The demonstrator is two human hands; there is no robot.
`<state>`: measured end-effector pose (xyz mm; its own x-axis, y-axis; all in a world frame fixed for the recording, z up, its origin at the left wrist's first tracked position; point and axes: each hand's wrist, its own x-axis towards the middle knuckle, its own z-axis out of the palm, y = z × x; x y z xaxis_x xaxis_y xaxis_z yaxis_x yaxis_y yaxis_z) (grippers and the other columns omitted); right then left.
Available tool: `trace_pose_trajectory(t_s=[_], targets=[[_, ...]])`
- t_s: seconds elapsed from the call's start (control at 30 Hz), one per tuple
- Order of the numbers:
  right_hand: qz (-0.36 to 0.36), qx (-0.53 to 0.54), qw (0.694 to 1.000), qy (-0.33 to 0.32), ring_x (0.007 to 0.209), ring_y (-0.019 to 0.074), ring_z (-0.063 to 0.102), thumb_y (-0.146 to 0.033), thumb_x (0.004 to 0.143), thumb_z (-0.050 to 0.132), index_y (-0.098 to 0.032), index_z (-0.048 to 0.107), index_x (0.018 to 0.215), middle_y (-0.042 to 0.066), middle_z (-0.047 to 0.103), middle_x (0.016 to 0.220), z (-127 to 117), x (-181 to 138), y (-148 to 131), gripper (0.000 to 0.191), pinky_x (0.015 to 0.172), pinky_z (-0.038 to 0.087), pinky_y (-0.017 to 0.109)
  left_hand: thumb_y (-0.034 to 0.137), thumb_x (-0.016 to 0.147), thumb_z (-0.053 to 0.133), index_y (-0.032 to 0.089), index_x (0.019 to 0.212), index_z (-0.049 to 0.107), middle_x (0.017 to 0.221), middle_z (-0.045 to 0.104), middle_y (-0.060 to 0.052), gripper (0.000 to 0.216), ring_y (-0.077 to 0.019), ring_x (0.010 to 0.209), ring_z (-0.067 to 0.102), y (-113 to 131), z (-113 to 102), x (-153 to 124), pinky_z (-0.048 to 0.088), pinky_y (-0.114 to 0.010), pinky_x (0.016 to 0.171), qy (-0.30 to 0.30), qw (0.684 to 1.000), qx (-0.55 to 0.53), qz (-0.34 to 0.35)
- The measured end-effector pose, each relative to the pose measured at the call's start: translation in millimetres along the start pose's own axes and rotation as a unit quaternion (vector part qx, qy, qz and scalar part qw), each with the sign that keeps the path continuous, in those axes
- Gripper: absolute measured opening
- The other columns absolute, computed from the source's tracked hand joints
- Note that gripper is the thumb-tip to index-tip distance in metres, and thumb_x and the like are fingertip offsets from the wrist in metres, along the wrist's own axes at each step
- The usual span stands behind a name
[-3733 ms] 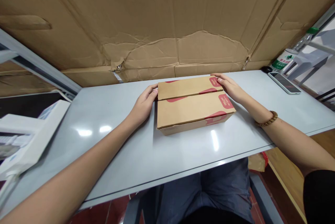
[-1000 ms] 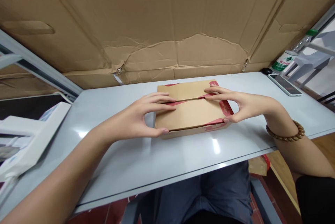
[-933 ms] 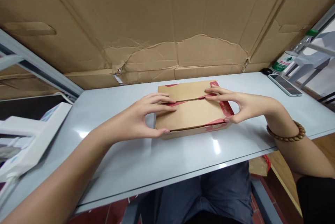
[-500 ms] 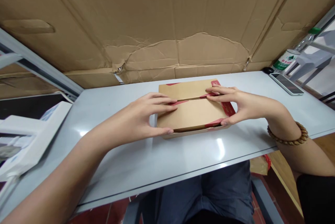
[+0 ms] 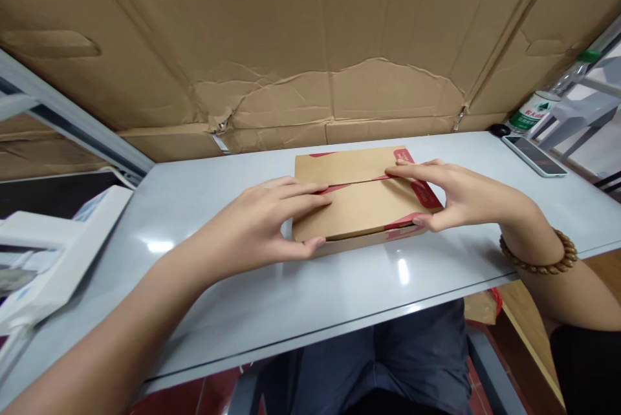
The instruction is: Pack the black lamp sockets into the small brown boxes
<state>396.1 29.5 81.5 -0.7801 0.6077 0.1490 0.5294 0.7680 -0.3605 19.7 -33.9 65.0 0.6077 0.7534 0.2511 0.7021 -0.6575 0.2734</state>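
A brown cardboard box [image 5: 361,205] with red printed corners lies on the desk in front of me. Its two top flaps are folded down and meet at a narrow seam across the middle. My left hand [image 5: 276,218] rests on the box's left end, fingers stretched over the top and thumb at the front edge. At the opposite end is my right hand [image 5: 451,195], fingers spread, with fingertips on the top near the seam and the thumb by the front right corner. Both hands are open, touching the box without wrapping round it. The box's contents are hidden.
A large cardboard sheet [image 5: 272,21] stands behind the pale desk [image 5: 218,318]. At the back right are a green-capped water bottle [image 5: 538,108], a phone [image 5: 533,155] and a small black object [image 5: 498,130]. A white open box [image 5: 72,260] sits at the left.
The front flap now sits lower, and the gap along the front edge has narrowed. My left thumb has moved slightly down the front side; my right hand has shifted a little to the right.
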Motion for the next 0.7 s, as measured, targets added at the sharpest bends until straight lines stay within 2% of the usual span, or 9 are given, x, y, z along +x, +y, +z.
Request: trace_pose_trajectory(t_s=[0.1, 0.2, 0.27, 0.37, 0.43, 0.5, 0.6, 0.7], targets=[[0.011, 0.006, 1.000, 0.004, 0.085, 0.0277, 0.076, -0.051, 0.092, 0.082, -0.030, 0.061, 0.167, 0.006, 0.087, 0.111, -2, -3, 5, 0.081, 0.076, 0.062, 0.039, 0.058, 0.102, 0.069, 0.030, 0.142, 0.081, 0.149, 0.080, -0.008, 0.050, -0.0361, 0.128, 0.078, -1, 0, 0, 0.063, -0.051, 0.109, 0.004, 1.000, -0.006, -0.010], [0.012, 0.038, 0.999, 0.032, 0.099, 0.0309, 0.082, -0.053, 0.096, 0.079, -0.034, 0.058, 0.169, 0.008, 0.087, 0.131, -4, -5, 10, 0.078, 0.086, 0.066, 0.043, 0.060, 0.105, 0.064, 0.032, 0.137, 0.082, 0.135, 0.086, -0.005, 0.047, -0.0315, 0.116, 0.082, -6, 1, -2, 0.064, -0.041, 0.097, 0.031, 0.998, -0.034, -0.034], [0.018, 0.064, 0.996, 0.064, 0.107, 0.0311, 0.085, -0.055, 0.101, 0.073, -0.034, 0.061, 0.166, 0.007, 0.086, 0.136, -4, -5, 12, 0.069, 0.090, 0.067, 0.044, 0.061, 0.107, 0.059, 0.032, 0.129, 0.084, 0.123, 0.089, -0.003, 0.044, -0.0280, 0.104, 0.084, -8, 4, -2, 0.062, -0.036, 0.086, 0.076, 0.993, -0.053, -0.068], [0.046, 0.055, 0.979, 0.192, 0.096, 0.0270, 0.085, -0.055, 0.108, 0.065, -0.030, 0.073, 0.147, 0.006, 0.090, 0.115, 1, -3, 15, 0.047, 0.088, 0.067, 0.042, 0.065, 0.110, 0.052, 0.031, 0.108, 0.083, 0.099, 0.089, -0.001, 0.046, -0.0240, 0.088, 0.082, -8, 9, 0, 0.057, -0.034, 0.073, 0.191, 0.972, -0.065, -0.121], [0.054, 0.030, 0.950, 0.307, 0.087, 0.0253, 0.083, -0.055, 0.111, 0.061, -0.029, 0.078, 0.133, 0.005, 0.087, 0.102, 8, 1, 17, 0.038, 0.084, 0.066, 0.042, 0.070, 0.110, 0.048, 0.032, 0.099, 0.080, 0.085, 0.084, 0.001, 0.051, -0.0220, 0.079, 0.078, -7, 12, 1, 0.052, -0.035, 0.069, 0.257, 0.954, -0.055, -0.145], [0.038, 0.014, 0.912, 0.409, 0.083, 0.0252, 0.080, -0.056, 0.113, 0.058, -0.029, 0.078, 0.124, 0.005, 0.083, 0.095, 14, 5, 21, 0.036, 0.080, 0.063, 0.042, 0.074, 0.110, 0.044, 0.033, 0.097, 0.078, 0.077, 0.079, 0.002, 0.055, -0.0205, 0.071, 0.073, -7, 15, 3, 0.047, -0.036, 0.065, 0.294, 0.941, -0.037, -0.166], [-0.021, 0.003, 0.831, 0.556, 0.068, 0.0224, 0.069, -0.053, 0.111, 0.060, -0.028, 0.078, 0.107, 0.004, 0.071, 0.078, 23, 11, 24, 0.031, 0.068, 0.054, 0.041, 0.073, 0.112, 0.040, 0.033, 0.092, 0.075, 0.075, 0.077, 0.002, 0.057, -0.0197, 0.069, 0.071, -6, 18, 6, 0.047, -0.038, 0.064, 0.319, 0.928, -0.028, -0.188], [-0.071, 0.025, 0.754, 0.652, 0.051, 0.0187, 0.055, -0.052, 0.107, 0.065, -0.028, 0.071, 0.092, 0.000, 0.059, 0.064, 31, 9, 21, 0.029, 0.054, 0.043, 0.039, 0.064, 0.115, 0.040, 0.031, 0.086, 0.071, 0.075, 0.079, 0.003, 0.054, -0.0192, 0.073, 0.076, -5, 19, 9, 0.055, -0.038, 0.071, 0.323, 0.928, -0.058, -0.174]])
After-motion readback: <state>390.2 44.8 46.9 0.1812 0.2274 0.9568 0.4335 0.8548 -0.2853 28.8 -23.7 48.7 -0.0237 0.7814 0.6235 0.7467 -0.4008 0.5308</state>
